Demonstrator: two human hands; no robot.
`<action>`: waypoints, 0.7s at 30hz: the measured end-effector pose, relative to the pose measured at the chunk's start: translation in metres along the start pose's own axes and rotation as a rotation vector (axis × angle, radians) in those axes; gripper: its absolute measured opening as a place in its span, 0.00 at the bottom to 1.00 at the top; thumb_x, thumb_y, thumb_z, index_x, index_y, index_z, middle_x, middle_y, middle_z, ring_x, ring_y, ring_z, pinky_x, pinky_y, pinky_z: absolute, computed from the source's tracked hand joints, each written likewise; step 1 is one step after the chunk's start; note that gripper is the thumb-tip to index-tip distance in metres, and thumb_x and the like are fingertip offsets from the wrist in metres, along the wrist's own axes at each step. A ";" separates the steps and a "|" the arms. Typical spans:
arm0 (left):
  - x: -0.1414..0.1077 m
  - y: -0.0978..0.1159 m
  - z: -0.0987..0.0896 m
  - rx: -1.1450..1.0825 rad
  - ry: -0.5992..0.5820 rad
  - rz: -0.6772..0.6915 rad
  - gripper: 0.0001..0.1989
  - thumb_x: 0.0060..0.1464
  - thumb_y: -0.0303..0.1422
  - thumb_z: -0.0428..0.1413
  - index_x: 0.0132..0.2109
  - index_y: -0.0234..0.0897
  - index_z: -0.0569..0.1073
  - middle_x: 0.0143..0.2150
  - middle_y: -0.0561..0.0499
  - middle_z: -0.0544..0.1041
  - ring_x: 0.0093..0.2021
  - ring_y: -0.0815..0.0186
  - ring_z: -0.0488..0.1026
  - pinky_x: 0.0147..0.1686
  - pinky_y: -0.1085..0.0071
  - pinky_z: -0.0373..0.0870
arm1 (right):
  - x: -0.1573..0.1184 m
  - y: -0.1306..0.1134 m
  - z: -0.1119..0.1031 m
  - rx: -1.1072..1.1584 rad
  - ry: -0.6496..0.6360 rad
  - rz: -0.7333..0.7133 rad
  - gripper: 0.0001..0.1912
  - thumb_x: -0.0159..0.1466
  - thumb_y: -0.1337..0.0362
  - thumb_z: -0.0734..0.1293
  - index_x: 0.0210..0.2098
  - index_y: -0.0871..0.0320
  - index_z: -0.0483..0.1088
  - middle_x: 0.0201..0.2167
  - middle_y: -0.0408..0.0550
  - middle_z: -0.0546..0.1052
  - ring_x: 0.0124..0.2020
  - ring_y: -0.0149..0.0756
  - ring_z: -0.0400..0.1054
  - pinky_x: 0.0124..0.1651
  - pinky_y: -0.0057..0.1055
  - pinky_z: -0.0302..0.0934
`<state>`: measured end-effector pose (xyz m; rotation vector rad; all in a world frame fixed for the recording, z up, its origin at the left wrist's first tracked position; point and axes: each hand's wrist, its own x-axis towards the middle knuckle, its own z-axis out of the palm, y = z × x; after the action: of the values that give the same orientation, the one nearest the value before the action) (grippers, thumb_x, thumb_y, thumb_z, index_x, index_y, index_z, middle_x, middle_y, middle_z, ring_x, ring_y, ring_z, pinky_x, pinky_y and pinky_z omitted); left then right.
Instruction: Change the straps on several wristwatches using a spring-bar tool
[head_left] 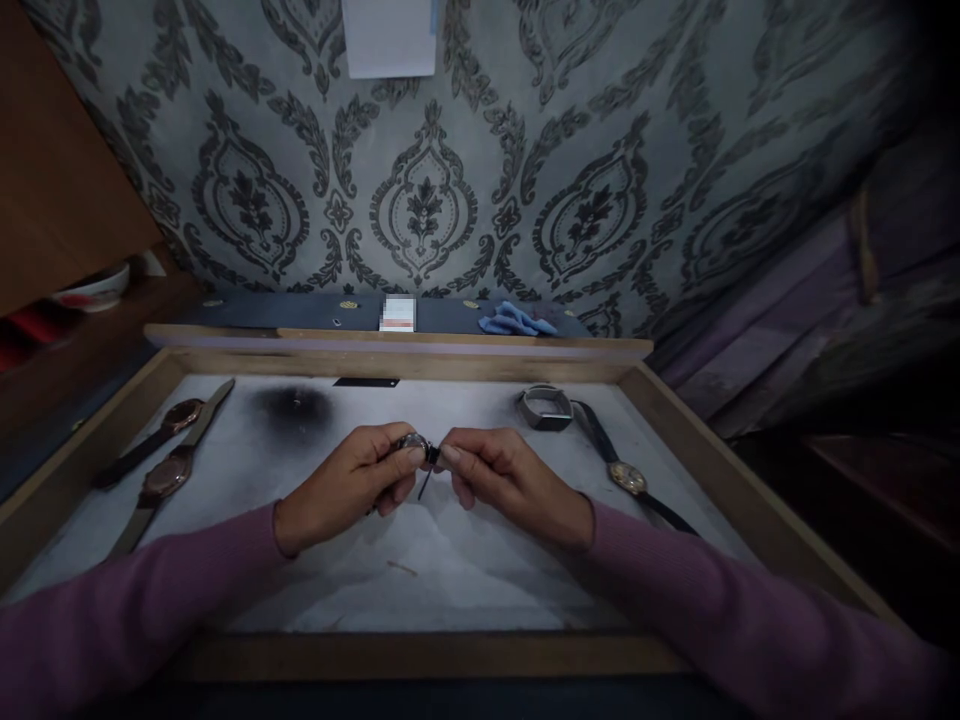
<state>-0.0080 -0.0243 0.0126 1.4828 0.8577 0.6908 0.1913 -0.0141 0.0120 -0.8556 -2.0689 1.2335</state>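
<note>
Near the middle of the view, a small watch [414,442] with a round metal case is held above the white-lined tray [405,646]. My left hand [352,482] grips the case between thumb and fingers. The fingers of my right hand [514,480] are closed on the dark strap [433,455] beside the case. A thin dark strip hangs below, between the two hands; what it belongs to is unclear. Both hands nearly touch at the fingertips.
Two watches [166,472] lie at the tray's left. On the right are a grey-banded watch [546,408] and a black-strapped watch [627,477]. A black strip [366,382] lies at the back. Behind the wooden rim sit a blue cloth [517,319] and a small card [398,313].
</note>
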 end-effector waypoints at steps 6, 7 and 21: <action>-0.001 0.000 -0.001 -0.015 -0.024 0.001 0.16 0.60 0.41 0.49 0.29 0.35 0.63 0.20 0.58 0.64 0.18 0.76 0.58 0.18 0.78 0.53 | 0.000 0.003 -0.005 -0.119 -0.045 -0.064 0.21 0.71 0.54 0.55 0.29 0.61 0.67 0.18 0.39 0.66 0.19 0.25 0.57 0.24 0.22 0.52; -0.001 0.000 -0.001 -0.012 -0.027 0.003 0.16 0.60 0.41 0.49 0.29 0.35 0.63 0.20 0.58 0.64 0.18 0.76 0.58 0.18 0.78 0.53 | 0.000 0.003 -0.006 -0.137 -0.046 -0.083 0.20 0.71 0.55 0.55 0.29 0.61 0.67 0.18 0.39 0.66 0.19 0.25 0.57 0.24 0.22 0.52; -0.001 0.006 -0.002 -0.096 -0.095 -0.090 0.16 0.58 0.43 0.51 0.31 0.34 0.65 0.20 0.59 0.62 0.17 0.77 0.56 0.17 0.78 0.51 | -0.004 -0.002 -0.007 -0.448 -0.040 -0.292 0.14 0.71 0.66 0.54 0.33 0.61 0.67 0.18 0.39 0.65 0.17 0.25 0.58 0.24 0.23 0.50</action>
<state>-0.0097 -0.0244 0.0188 1.3717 0.8031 0.5821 0.1990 -0.0143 0.0158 -0.6833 -2.4434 0.6470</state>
